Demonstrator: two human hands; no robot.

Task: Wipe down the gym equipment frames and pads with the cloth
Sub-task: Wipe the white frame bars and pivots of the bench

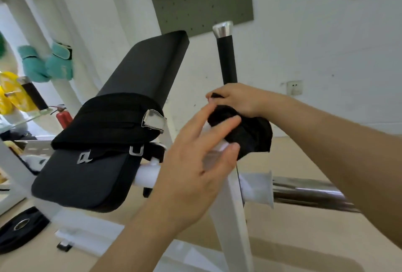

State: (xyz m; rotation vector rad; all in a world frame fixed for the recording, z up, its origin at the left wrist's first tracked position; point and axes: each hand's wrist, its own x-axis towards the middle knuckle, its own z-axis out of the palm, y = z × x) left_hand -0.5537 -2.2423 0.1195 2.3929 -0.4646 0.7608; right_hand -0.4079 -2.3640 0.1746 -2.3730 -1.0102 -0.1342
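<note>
Tilted up toward the wall, a black padded bench (152, 65); across its middle, a black padded belt (104, 119) with metal buckles; on the tan floor (304, 226) at lower left, a black weight plate (19, 228), flat.

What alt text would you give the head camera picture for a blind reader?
A right hand grips a black cloth on a white frame, below a black handle; the left hand, fingers spread, touches the cloth. Left of them, a belt lies across a black pad.
</note>
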